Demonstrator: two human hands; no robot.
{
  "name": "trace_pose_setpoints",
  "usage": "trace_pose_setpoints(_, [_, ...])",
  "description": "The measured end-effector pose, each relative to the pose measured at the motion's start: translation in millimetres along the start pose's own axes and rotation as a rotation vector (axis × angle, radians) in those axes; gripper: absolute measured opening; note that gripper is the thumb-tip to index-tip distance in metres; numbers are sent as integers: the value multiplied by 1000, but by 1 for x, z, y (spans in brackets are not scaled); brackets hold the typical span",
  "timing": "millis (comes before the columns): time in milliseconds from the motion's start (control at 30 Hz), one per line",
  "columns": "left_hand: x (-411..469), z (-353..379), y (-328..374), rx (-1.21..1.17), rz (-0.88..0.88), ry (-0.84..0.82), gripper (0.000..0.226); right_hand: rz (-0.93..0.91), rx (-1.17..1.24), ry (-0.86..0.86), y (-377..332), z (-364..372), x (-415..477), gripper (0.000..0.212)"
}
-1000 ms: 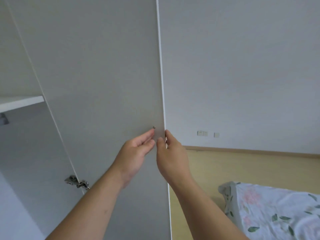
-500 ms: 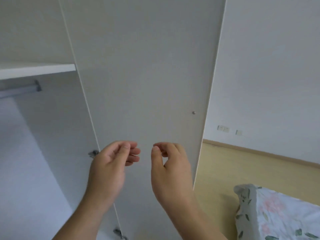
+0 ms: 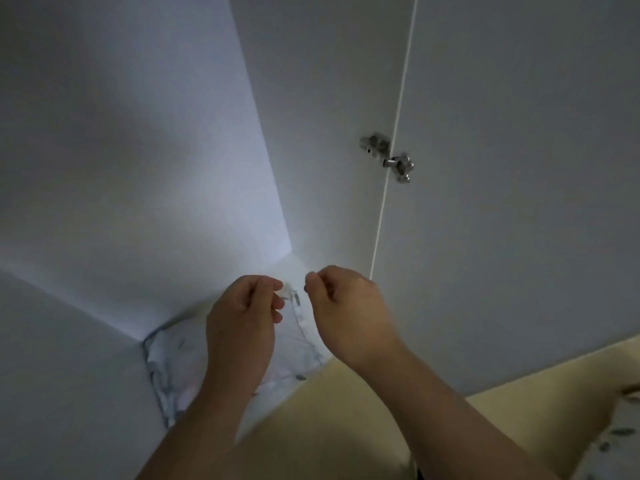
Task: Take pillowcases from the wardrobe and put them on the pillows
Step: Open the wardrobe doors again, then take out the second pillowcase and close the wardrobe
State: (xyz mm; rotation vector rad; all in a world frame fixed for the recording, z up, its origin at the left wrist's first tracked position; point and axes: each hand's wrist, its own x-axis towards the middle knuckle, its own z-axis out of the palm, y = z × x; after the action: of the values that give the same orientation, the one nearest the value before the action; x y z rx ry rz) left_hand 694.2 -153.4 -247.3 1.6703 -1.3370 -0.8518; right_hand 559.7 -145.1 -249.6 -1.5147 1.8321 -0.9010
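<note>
While the view looks down into the dim lower corner of the open wardrobe (image 3: 138, 168), both bare hands hang side by side in the middle of the frame, near each other but not touching. The left hand (image 3: 242, 317) is loosely curled, fingers bent toward the palm; a pale bit of fabric shows right at its fingertips, though whether it is pinched there or merely lies behind them cannot be told. The right hand (image 3: 349, 313), just toward three o'clock of the left, is likewise half curled, thumb and forefinger drawn close together with nothing visibly between them. Below the left hand, toward seven o'clock, the folded pillowcases (image 3: 173, 368) lie on the wardrobe floor, pushed into the back corner: white cloth with a faint leafy and pink print, partly hidden by the left wrist and forearm. Toward one o'clock of the hands, well above them, a metal hinge (image 3: 388, 157) joins the wardrobe side to the open door (image 3: 519, 168). At the bottom, yellow wood floor (image 3: 329, 427) shows between the forearms, and at five o'clock a corner of flowered bedding (image 3: 620, 431) enters the frame.
</note>
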Motion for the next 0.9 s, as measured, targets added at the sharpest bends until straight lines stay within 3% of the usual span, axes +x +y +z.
trace_pose_setpoints(300, [35,32,-121,81,-363,54,20,138,-71,-333,83,86,60,40])
trace_pose_setpoints(600, [76,90,-268,295,-580,-111,16,343,-244,-693,203,211,114,28])
trace_pose_setpoints(900, [125,152,-445,315,-687,-246,13,699,-277,-706,364,384,160,39])
